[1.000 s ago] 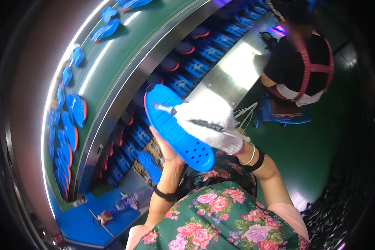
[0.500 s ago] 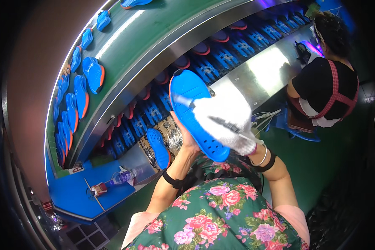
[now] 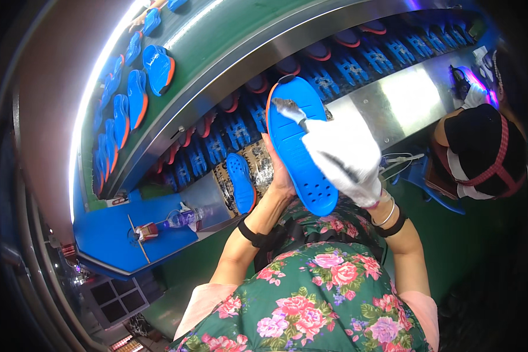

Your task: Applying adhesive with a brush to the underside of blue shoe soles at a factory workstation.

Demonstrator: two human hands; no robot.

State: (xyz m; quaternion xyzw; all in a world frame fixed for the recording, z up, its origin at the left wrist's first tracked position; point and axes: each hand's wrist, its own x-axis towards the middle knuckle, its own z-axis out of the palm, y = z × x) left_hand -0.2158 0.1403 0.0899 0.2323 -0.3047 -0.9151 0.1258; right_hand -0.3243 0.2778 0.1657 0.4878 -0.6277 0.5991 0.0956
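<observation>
A blue insole (image 3: pixel 299 152) with an orange edge, a dark patch at its far end and small holes at its near end is tilted in front of me. My left hand (image 3: pixel 280 171), bare, grips it from underneath along its left edge; most of its fingers are hidden behind it. My right hand (image 3: pixel 346 154), in a white glove with dark smudges, lies over the right side of the insole. It is closed around what looks like a small brush (image 3: pixel 290 110), whose dark tip touches the upper face near the far end. The glove hides the handle.
Another blue insole (image 3: pixel 242 183) lies on a taped brown surface (image 3: pixel 260 161) to the left. Beyond run a rack of blue shoe forms (image 3: pixel 352 70) and a green belt (image 3: pixel 199 50) with several insoles. A bottle (image 3: pixel 185 218) stands on a blue table (image 3: pixel 108 240). A co-worker (image 3: pixel 481 146) sits at right.
My view has turned, so the scene sits farther right and the bench lower left. The brush tip has moved closer to the insole's far end. The co-worker's gloved hand now shows.
</observation>
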